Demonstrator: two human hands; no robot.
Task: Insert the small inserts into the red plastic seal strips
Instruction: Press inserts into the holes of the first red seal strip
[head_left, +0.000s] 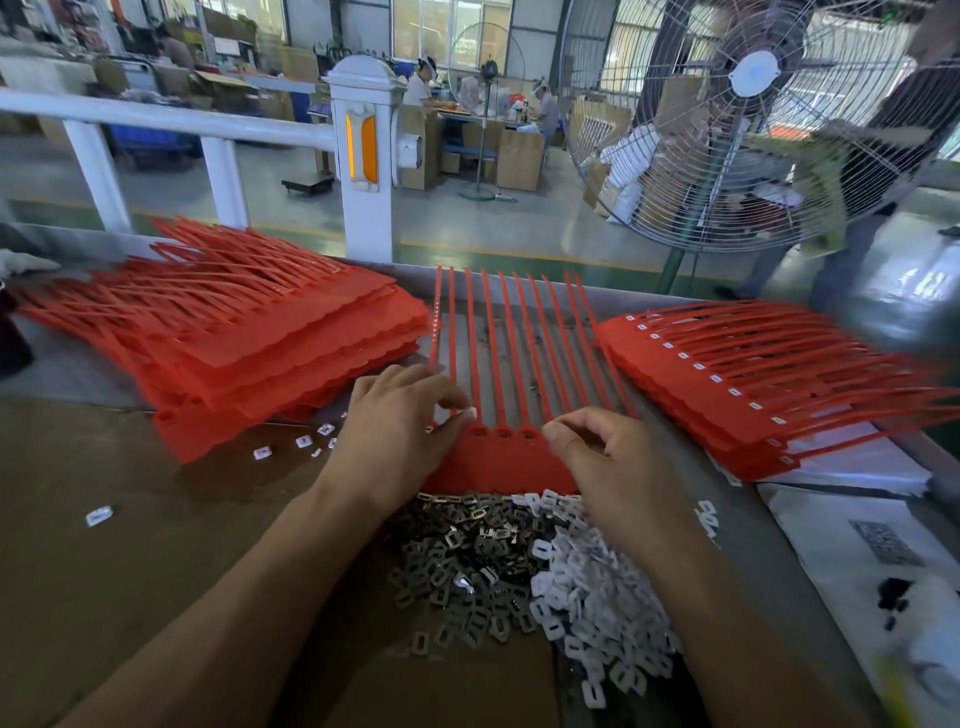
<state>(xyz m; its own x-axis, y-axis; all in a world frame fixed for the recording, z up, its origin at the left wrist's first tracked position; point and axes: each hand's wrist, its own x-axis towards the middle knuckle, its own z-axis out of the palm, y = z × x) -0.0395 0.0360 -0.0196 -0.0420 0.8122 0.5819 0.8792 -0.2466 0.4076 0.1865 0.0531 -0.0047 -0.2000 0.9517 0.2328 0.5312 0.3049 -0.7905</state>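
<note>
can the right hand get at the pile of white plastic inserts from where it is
Probably yes. The right hand rests on the red plastic seal strip sheet, and the pile of white plastic inserts lies uncovered just below its wrist.

Red seal strips, white & grey metal inserts, brown cardboard

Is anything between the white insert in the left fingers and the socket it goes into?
Nothing visible. The left hand pinches a small white plastic insert just above the open sockets of the red plastic seal strip sheet; the right hand rests further right.
</note>
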